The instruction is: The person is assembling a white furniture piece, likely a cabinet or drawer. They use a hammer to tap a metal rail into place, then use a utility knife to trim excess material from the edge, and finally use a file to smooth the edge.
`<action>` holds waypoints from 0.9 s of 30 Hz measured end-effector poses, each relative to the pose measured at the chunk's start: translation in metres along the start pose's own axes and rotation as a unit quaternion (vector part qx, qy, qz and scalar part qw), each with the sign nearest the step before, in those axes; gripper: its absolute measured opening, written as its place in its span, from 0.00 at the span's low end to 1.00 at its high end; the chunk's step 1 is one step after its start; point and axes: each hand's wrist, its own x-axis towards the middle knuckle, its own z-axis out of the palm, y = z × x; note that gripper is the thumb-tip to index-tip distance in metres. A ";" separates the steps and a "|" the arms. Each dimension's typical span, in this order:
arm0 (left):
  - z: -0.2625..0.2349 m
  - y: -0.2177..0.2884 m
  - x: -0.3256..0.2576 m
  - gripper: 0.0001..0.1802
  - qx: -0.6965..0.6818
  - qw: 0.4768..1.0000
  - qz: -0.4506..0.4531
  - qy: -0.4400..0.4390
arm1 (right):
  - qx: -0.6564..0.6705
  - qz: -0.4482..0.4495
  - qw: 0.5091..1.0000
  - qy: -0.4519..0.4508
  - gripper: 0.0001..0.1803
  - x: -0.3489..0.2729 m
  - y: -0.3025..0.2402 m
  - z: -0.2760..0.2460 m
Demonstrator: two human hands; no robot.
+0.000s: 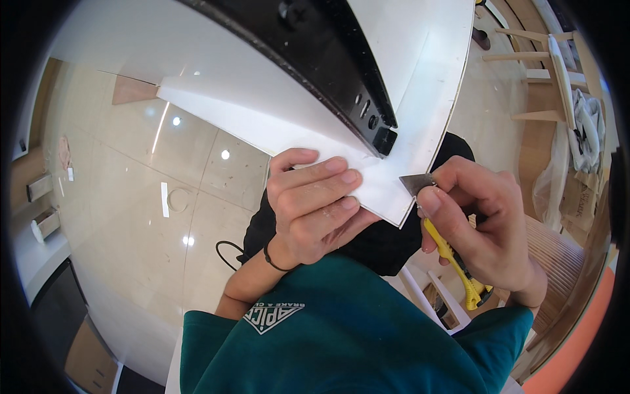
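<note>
White panel [275,111], large, tilted, runs up and away from both hands; black metal bar [328,59] lies across it above the left fingers. Left hand [315,207] fingers pressed flat on the panel's lower corner, grasping nothing. Right hand [485,223] fingers clenched on yellow utility knife [449,256], blade touching the panel edge.

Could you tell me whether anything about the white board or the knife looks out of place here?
Nothing stands out: the left hand presses the white board flat while the right hand holds the yellow utility knife at its edge.
</note>
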 end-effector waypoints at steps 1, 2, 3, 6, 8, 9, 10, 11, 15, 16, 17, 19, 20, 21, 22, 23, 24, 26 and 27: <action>0.000 0.000 0.000 0.24 -0.002 1.000 0.000 0.001 | -0.003 0.003 1.000 -0.004 0.12 0.000 -0.001 -0.001; 0.000 0.000 0.000 0.24 -0.003 1.000 -0.001 0.002 | -0.006 0.005 1.000 -0.008 0.12 0.000 -0.001 -0.001; 0.001 0.000 -0.001 0.24 -0.004 1.000 -0.001 0.005 | -0.008 -0.002 1.000 -0.009 0.12 -0.001 0.001 -0.001; 0.001 0.001 -0.001 0.24 -0.003 1.000 -0.004 0.002 | -0.007 -0.017 1.000 -0.010 0.12 -0.004 0.006 -0.001; 0.000 0.002 0.000 0.24 -0.003 1.000 -0.004 -0.004 | 0.006 -0.017 1.000 -0.009 0.11 -0.004 0.007 -0.002; 0.000 0.002 0.000 0.24 -0.004 1.000 -0.005 -0.007 | 0.014 -0.013 1.000 -0.003 0.11 -0.005 0.007 -0.001; -0.001 0.002 0.001 0.24 -0.004 1.000 -0.004 -0.011 | 0.023 -0.009 1.000 0.003 0.11 -0.005 0.006 0.001; -0.001 0.001 0.002 0.25 -0.003 1.000 -0.003 -0.014 | 0.031 -0.004 0.999 0.009 0.11 -0.004 0.006 0.002; 0.000 0.000 0.001 0.25 0.000 1.000 0.001 -0.009 | 0.005 0.010 1.000 0.003 0.12 -0.001 0.000 0.001; 0.000 0.001 0.000 0.25 0.004 1.000 0.000 -0.008 | 0.002 0.021 1.000 -0.004 0.12 0.000 -0.002 0.000; 0.000 0.001 -0.001 0.25 0.008 1.000 0.000 -0.006 | -0.001 0.033 0.999 -0.010 0.12 0.000 -0.002 0.000; 0.001 0.001 -0.001 0.25 0.006 1.000 0.000 -0.002 | 0.001 0.030 0.999 -0.011 0.12 -0.001 -0.001 0.000; 0.002 0.001 -0.001 0.25 0.003 1.000 0.001 0.001 | 0.002 0.028 1.000 -0.011 0.12 -0.002 -0.001 0.000; 0.002 0.001 -0.001 0.24 0.000 1.000 0.001 0.004 | 0.001 0.026 1.000 -0.011 0.12 -0.003 0.000 -0.001; 0.001 0.001 0.000 0.24 -0.002 1.000 -0.001 0.001 | 0.000 0.023 1.000 -0.011 0.13 -0.005 0.002 -0.002; 0.001 0.002 0.001 0.24 -0.004 1.000 -0.002 -0.002 | -0.002 0.021 1.000 -0.011 0.13 -0.006 0.002 -0.002; 0.000 0.002 0.001 0.24 -0.006 1.000 -0.003 -0.004 | 0.005 0.022 1.000 -0.010 0.13 -0.007 0.002 -0.002; 0.001 0.002 0.000 0.25 -0.011 1.000 -0.002 -0.001 | 0.017 0.025 1.000 -0.008 0.13 -0.007 0.002 -0.001; 0.002 0.002 -0.001 0.25 -0.013 1.000 -0.002 0.001 | 0.030 0.037 0.999 0.000 0.12 -0.007 0.000 0.000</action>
